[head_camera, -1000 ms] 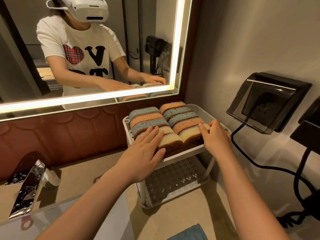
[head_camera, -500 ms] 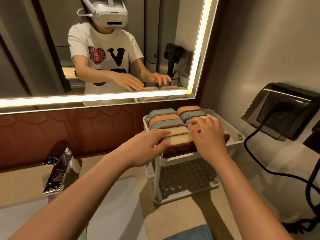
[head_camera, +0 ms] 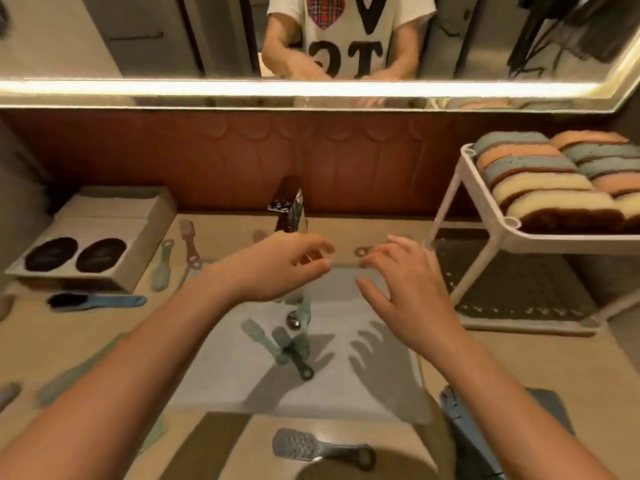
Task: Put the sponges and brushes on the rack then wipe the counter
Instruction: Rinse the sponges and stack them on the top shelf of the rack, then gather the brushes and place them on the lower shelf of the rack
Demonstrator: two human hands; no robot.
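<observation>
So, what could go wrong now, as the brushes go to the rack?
1. The green brushes lie crossed in the sink beside the drain; lifting one may drag the others.
2. Sponges fill the top shelf of the rack, so brushes probably need the lower shelf; reaching under could nudge the rack.

left hand (head_camera: 270, 268), right hand (head_camera: 408, 292) over sink brushes (head_camera: 290, 349)

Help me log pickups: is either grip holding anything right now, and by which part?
Nothing is held. The left grip and right grip hover empty, fingers relaxed, above the sink, where green brushes lie untouched.
</observation>
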